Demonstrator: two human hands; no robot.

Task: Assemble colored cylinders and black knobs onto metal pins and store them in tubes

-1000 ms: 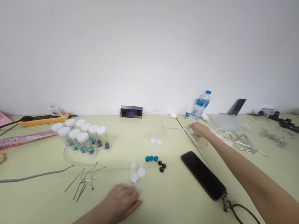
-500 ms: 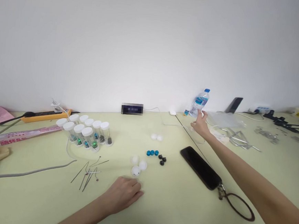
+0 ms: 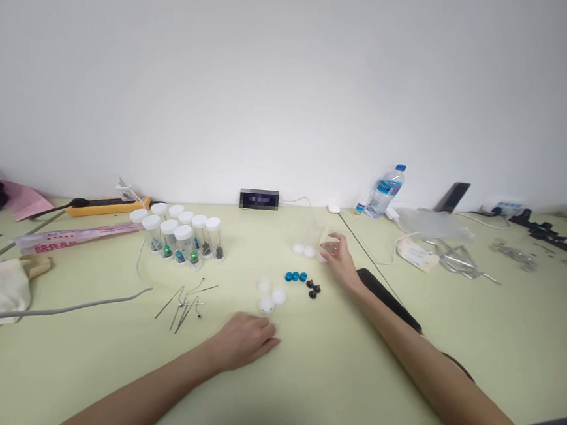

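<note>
My right hand (image 3: 339, 259) has its fingers curled around a clear plastic tube (image 3: 325, 237), close to the table. Just left of it are two white round pieces (image 3: 303, 250), with faint clear walls above them. My left hand (image 3: 246, 342) rests palm down, its fingers curled and nothing visible in them. Beyond the left hand lie three white caps (image 3: 279, 296). Three blue knobs (image 3: 295, 276) sit in a row, beside three small black parts (image 3: 313, 294). Several thin bent metal rods (image 3: 188, 304) lie loosely crossed to the left.
Several white-lidded clear tubes (image 3: 182, 232) with parts inside stand at the left. A black phone (image 3: 389, 303) lies partly under my right forearm. Against the wall are a water bottle (image 3: 386, 193), a small display (image 3: 259, 199) and an orange power strip (image 3: 102, 207). A grey cable (image 3: 60, 309) crosses the left.
My right hand has come left and nearer from beside the water bottle to the white pieces, now with a clear tube in its fingers. My left hand stays resting. The view has shifted slightly.
</note>
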